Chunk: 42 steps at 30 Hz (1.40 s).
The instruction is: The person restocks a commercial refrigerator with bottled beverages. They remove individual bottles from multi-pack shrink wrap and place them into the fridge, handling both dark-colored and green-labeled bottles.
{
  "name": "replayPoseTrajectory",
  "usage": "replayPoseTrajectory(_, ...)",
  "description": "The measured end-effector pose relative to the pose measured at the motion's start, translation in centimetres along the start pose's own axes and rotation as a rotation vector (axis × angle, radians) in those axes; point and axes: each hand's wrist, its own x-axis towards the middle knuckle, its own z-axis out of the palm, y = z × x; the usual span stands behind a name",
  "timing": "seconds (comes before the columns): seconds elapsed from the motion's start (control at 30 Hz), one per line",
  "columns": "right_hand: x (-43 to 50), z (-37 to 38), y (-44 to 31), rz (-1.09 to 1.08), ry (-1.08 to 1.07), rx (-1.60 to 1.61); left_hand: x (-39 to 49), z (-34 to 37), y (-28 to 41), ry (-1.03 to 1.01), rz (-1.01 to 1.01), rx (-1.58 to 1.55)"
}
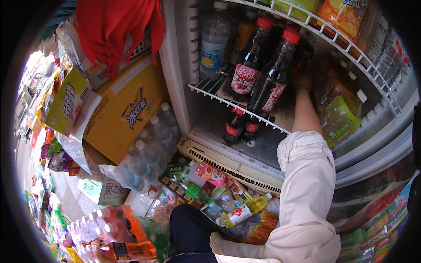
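My right arm, in a rolled-up white sleeve, reaches onto the wire shelf (213,93) of an upright drinks cooler. My right hand (302,82) is blurred in shadow beside a dark bottle (303,49), so its grip is unclear. Left of it, two dark soda bottles with red caps (245,77) (274,79) stand on the shelf, near a clear bottle with a blue label (213,49). At the lower left, my left hand (97,248) is shut on an orange drink bottle (138,250) lying on its side, beside a pack of orange drink bottles (115,213).
A yellow cardboard box (128,108) rests above packed water bottles (148,154). Loose bottles fill an open box (210,213) below the cooler's vent grille (230,167). Small cola bottles (233,128) stand under the shelf. Red cloth (121,26) hangs upper left.
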Motion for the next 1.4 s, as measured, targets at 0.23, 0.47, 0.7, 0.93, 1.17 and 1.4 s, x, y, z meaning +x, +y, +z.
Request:
replayPoseTrajectory(0.23, 1.4, 1.4, 0.5, -0.382, 0.169, -0.360, 0.1, 3.6, 0.5, -0.254, 0.245, 0.169)
replayPoseTrajectory(0.47, 0.2, -4.3, -2.9, -0.467, 0.000, -0.033, -1.6, 7.8, 0.9, 0.006, 0.157, 0.273)
replayPoseTrajectory(0.7, -26.9, -15.3, -14.9, -0.390, 0.312, 0.896, -1.6, 12.0, 3.3, 0.003, 0.053, 0.193)
replayPoseTrajectory(0.93, -60.2, -15.5, -21.7, -0.750, -1.322, 0.656, -2.8, 19.0, 5.2, -0.096, 0.194, 0.409)
replayPoseTrajectory(1.17, -65.8, -12.2, -19.0, -0.816, -0.794, 0.907, -8.9, 25.6, 3.1, -0.615, 0.865, 0.686)
replayPoseTrajectory(1.4, -48.1, -14.6, -12.5, -0.590, -0.102, 0.632, 0.3, 9.3, 8.4, 0.212, 0.513, 1.742)
